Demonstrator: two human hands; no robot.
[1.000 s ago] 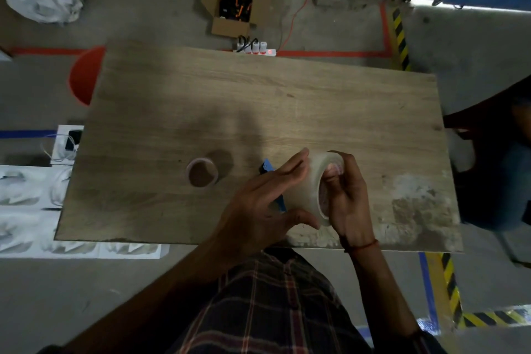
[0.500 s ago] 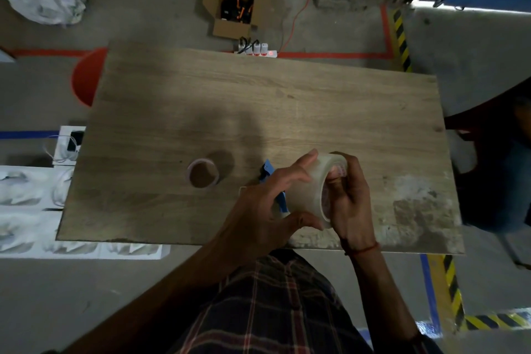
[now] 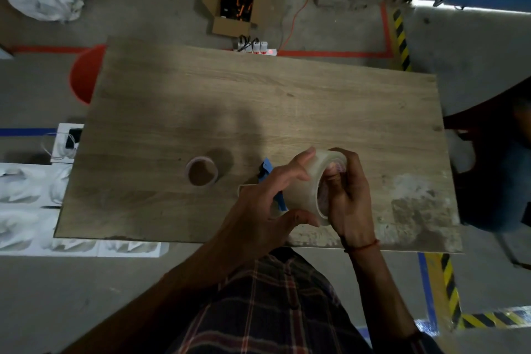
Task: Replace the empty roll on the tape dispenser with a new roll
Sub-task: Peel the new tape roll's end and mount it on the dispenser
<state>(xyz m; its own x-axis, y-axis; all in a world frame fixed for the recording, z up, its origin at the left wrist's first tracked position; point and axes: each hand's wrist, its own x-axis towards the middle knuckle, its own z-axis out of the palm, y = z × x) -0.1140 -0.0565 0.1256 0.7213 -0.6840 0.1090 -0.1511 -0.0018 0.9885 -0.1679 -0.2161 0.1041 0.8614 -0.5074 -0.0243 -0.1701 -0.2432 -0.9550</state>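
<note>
A full roll of clear tape (image 3: pixel 309 190) is held on edge above the near part of the wooden table (image 3: pixel 287 100). My right hand (image 3: pixel 349 195) grips it with fingers through the core. My left hand (image 3: pixel 264 210) cups the roll's outer face, thumb under it and fingertips on top. The blue tape dispenser (image 3: pixel 268 178) lies on the table behind my left hand, mostly hidden. The empty cardboard core (image 3: pixel 201 171) stands on the table to the left, apart from both hands.
An open cardboard box (image 3: pixel 234 6) and a power strip (image 3: pixel 255 47) with an orange cable sit on the floor past the far edge. A red bucket (image 3: pixel 84 75) is at the table's left corner. Another person (image 3: pixel 500 169) is at the right edge.
My left fingers have spread a little and shifted on the roll's face. The roll and my right hand stay in almost the same place.
</note>
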